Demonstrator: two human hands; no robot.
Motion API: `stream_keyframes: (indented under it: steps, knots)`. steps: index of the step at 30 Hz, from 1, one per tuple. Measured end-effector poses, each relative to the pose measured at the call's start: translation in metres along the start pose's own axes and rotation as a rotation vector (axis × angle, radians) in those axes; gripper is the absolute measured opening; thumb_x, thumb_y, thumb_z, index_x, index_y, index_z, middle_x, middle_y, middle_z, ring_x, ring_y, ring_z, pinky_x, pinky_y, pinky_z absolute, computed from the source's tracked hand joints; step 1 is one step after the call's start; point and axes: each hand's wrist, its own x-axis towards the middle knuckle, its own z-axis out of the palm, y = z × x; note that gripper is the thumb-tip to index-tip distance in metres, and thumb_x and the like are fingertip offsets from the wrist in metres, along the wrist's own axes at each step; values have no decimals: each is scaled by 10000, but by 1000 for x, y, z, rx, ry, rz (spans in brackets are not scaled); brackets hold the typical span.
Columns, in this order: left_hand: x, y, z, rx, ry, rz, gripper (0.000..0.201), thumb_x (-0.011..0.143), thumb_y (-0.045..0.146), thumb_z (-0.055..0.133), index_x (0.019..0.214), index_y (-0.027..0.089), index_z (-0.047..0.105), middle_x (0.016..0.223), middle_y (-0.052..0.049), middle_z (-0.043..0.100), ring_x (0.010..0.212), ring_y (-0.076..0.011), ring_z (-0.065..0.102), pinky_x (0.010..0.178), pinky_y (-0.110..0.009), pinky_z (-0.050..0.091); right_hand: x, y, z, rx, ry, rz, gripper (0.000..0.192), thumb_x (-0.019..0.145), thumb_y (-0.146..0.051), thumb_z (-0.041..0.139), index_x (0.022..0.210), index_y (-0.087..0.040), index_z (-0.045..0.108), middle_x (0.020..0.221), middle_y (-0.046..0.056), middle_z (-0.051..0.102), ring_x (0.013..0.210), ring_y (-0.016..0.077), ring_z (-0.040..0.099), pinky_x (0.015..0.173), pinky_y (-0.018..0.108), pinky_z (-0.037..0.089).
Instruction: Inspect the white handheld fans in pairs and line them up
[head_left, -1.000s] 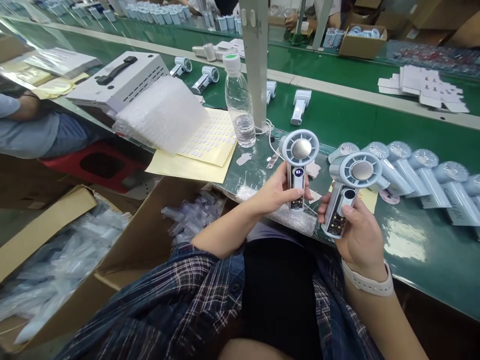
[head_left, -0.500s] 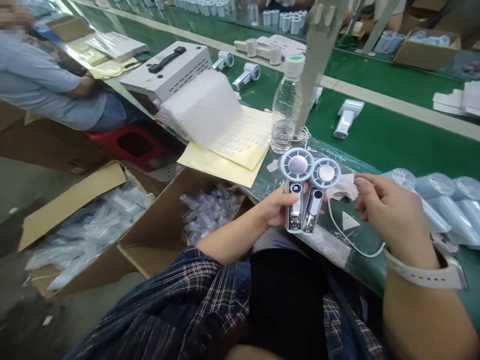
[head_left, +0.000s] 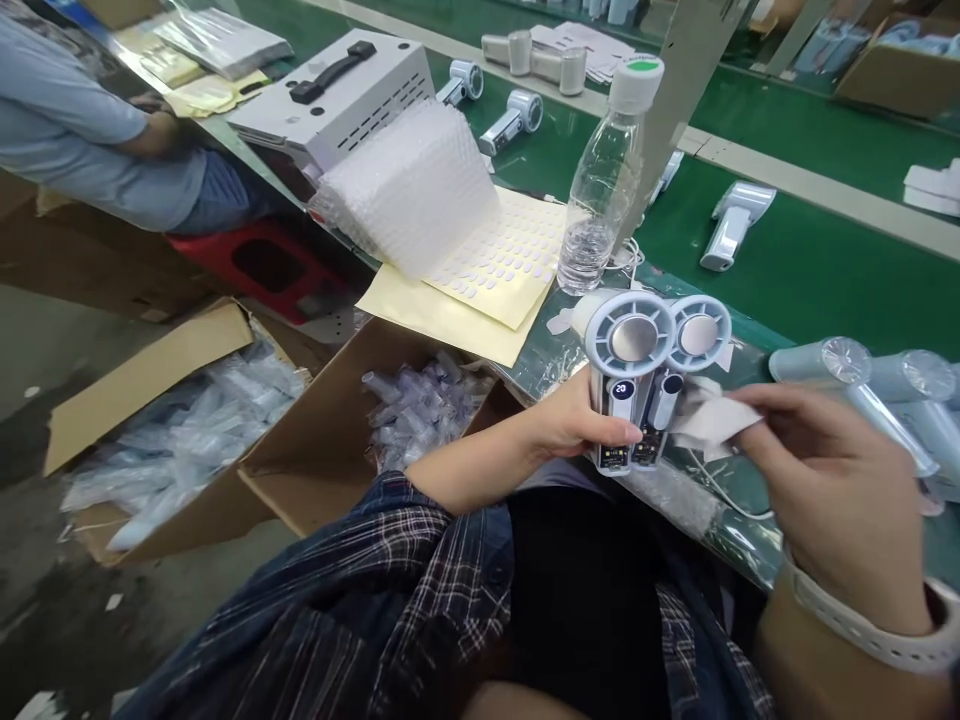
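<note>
Green belt runs across the bench in front of me, with a second green line behind it. My left hand (head_left: 577,420) is clamped around two fans (head_left: 643,385) held side by side, handles touching, round heads up; the left one's small screen is lit (digits too small for me to read for sure). My right hand (head_left: 825,500) sits just right of them, fingers pinched on a white cloth (head_left: 709,420) that touches the right fan's handle. A white strap (head_left: 862,625) wraps that wrist.

Further right, a row of fans (head_left: 862,385) lies on the belt. Behind the hands stands a bottle (head_left: 604,190), nearly empty, beside a grey post (head_left: 679,90). Left of it lie yellow sticker sheets (head_left: 480,280) with bubble wrap (head_left: 409,190) on top, then a white case (head_left: 337,90) with a black handle. Below the bench edge, open boxes (head_left: 300,460) hold bagged parts. At far left a person's sleeve (head_left: 67,140) shows above a red stool (head_left: 255,265).
</note>
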Motion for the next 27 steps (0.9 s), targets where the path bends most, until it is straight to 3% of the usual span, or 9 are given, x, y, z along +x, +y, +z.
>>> stream_keyframes:
  steps: [2,4,10,14,18,27]
  knots:
    - [0,1,6,36,-47,-11,528,442,225,986,851,188,655,788,6,664,762,-151,635,823,-287,542,-11,-7,9,274,-66,62,111,833,-302,804,895,-248,729,809,15,697,657,183,636,569,304,525]
    - [0,4,11,121,-109,-34,526,414,198,978,839,184,667,809,-6,678,795,-175,642,823,-296,545,-17,-9,18,420,-38,95,207,764,-231,849,866,-243,670,765,-19,669,608,145,615,528,248,522]
    - [-1,11,19,356,-264,-36,536,441,231,990,914,172,744,911,-54,740,1014,-273,696,1028,-380,533,-23,-12,19,477,20,110,275,753,-182,855,822,-236,594,723,-44,629,543,103,562,458,188,480]
    - [0,8,21,426,-253,-52,529,447,250,977,914,166,743,913,-58,742,995,-282,707,1015,-400,547,-23,-9,14,539,12,130,322,712,-148,865,826,-242,579,690,-65,588,528,93,517,455,181,464]
    - [1,4,19,410,-252,-12,564,476,238,943,1002,172,750,1035,-79,776,1091,-303,709,1058,-402,531,-20,-2,10,581,-74,182,338,717,-173,889,867,-242,594,747,-47,643,564,108,562,470,187,489]
    - [-1,8,19,374,-190,-23,566,497,261,951,1016,174,745,1056,-85,773,1107,-314,703,1070,-410,515,-17,-5,20,540,-51,204,336,728,-197,870,838,-244,557,711,-55,610,555,114,534,462,200,462]
